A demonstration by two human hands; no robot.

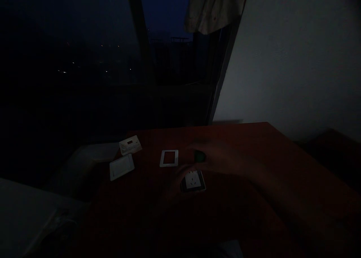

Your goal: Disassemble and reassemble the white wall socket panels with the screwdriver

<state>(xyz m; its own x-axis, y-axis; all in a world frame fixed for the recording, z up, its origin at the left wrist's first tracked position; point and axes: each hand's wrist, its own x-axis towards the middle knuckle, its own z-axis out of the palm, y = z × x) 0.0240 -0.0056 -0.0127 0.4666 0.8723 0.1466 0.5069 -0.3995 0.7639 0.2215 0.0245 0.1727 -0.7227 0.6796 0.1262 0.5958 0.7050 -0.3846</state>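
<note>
The picture is very dark. A white wall socket [193, 179] with several slots and a dark surround is at the table's middle. My left hand [176, 182] is closed round its left side, with the fingers over the upper left edge. Above the socket, my right hand [216, 156] comes in from the right, curled round a small dark green object [200, 156]. Its kind is too dim to make out. A white square frame [175, 158] with an open centre lies just left of the right hand.
A white plate with a small rectangular hole [130, 145] and a pale square cover [122, 167] lie at the left edge of the reddish-brown table [254, 137]. Behind is a dark window [98, 62] with a curtain [216, 9]. A pale wall [287, 62] stands on the right.
</note>
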